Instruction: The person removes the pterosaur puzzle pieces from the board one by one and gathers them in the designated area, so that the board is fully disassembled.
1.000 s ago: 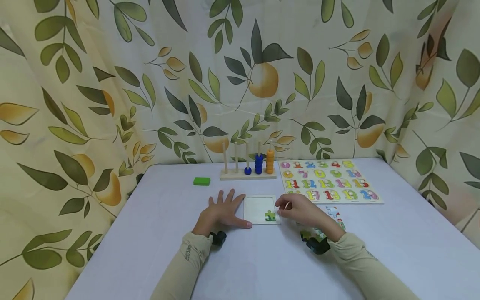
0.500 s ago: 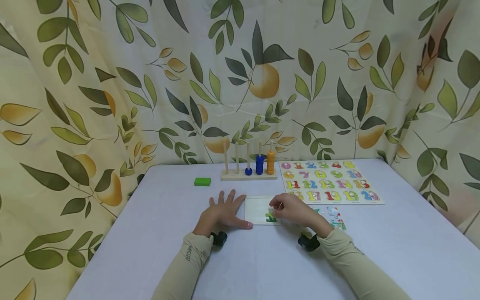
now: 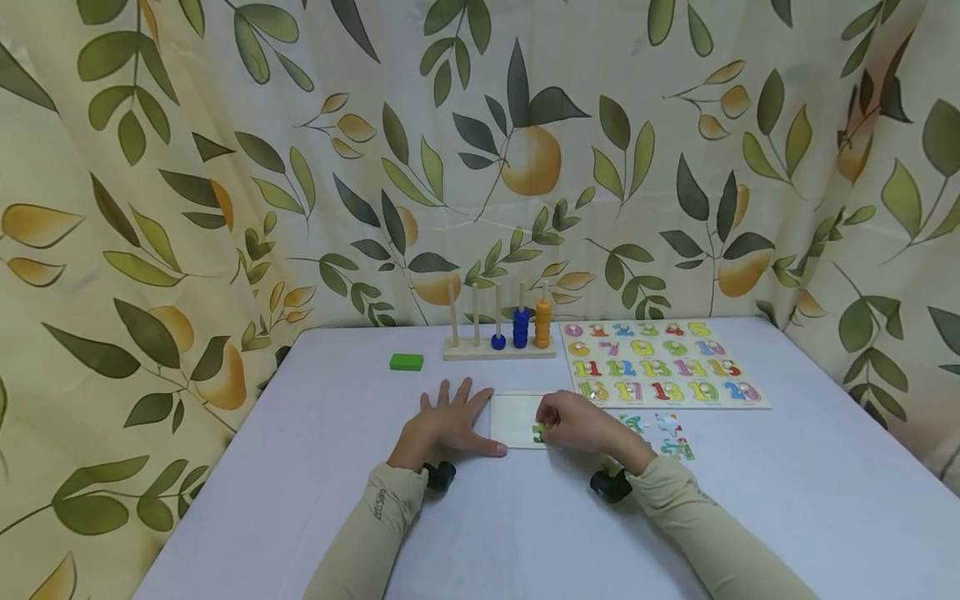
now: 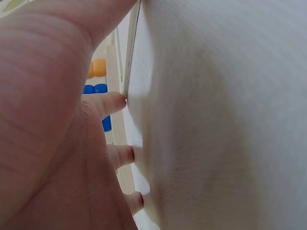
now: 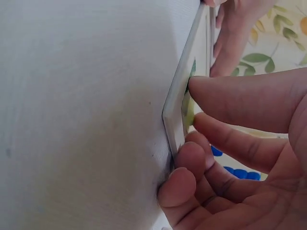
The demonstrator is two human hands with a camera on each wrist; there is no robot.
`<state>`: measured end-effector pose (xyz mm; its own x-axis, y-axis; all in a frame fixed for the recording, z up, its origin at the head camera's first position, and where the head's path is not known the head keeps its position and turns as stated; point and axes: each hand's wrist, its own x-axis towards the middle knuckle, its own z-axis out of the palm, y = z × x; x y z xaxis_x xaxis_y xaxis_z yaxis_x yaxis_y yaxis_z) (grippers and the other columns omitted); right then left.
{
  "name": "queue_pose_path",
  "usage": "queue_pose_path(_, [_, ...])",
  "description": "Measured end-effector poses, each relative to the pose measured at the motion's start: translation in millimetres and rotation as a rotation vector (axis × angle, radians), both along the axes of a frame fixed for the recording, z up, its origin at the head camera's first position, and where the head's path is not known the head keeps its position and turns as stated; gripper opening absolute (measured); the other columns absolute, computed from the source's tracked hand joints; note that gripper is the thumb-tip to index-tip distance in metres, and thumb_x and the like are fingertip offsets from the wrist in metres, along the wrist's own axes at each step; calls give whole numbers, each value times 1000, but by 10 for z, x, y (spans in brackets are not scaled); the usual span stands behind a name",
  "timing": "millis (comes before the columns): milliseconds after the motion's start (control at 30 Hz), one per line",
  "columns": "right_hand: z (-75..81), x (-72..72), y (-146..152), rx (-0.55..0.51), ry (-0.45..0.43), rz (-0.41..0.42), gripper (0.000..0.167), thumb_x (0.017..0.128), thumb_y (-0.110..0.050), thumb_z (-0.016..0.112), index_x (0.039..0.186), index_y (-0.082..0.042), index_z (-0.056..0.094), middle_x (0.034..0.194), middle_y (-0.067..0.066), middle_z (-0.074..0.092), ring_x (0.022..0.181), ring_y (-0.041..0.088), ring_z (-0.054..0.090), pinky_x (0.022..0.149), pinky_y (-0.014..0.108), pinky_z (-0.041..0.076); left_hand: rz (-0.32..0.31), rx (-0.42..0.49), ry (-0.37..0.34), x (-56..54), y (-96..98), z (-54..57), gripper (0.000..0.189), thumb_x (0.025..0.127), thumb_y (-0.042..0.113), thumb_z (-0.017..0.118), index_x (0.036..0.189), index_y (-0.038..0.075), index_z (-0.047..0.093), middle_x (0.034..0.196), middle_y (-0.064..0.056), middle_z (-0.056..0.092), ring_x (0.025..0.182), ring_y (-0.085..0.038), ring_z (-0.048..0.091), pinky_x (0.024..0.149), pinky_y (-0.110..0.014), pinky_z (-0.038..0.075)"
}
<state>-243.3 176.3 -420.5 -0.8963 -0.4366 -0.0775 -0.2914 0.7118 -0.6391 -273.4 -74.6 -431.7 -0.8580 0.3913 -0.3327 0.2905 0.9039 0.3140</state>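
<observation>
A white puzzle tray [image 3: 513, 418] lies flat on the table in the head view, with a green jigsaw piece [image 3: 537, 434] in its near right corner. My left hand [image 3: 448, 423] rests spread at the tray's left side, thumb and index finger touching its edge. Over the right side, my right hand [image 3: 581, 422] has thumb and index finger pinching the jigsaw piece, seen edge-on as a green strip [image 5: 187, 109] in the right wrist view. Its other fingers curl against the tray's rim. The right hand partly covers the piece in the head view.
Several loose jigsaw pieces [image 3: 669, 433] lie right of the tray, partly behind the right hand. Behind them is a number board [image 3: 663, 362]. A bead stacker [image 3: 498, 353] with blue and orange beads stands at the back, and a green block [image 3: 407, 362] lies left of it.
My right hand has moved left from the tray's right edge onto the green piece in the corner. More loose pieces show behind it. My left hand has stayed in place.
</observation>
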Motion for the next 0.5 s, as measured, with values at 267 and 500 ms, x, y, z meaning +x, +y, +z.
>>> queue_pose_path(267, [-24,10,20,-34,9,-5,17,92,7,69,104,-5,67,93,3,64,85,21,56,78,38,51,2,-5,4,12,8,-1,109,86,74,76,172,30,26,180,-12,8,162,-48,-1,122,-75,2])
queue_pose_path(500, [5,16,38,-85,18,-19,15,97,9,61,102,-5,66,90,3,62,84,21,56,76,38,49,7,-6,5,14,5,11,108,86,74,76,172,30,27,179,-12,9,162,-48,0,122,-75,3])
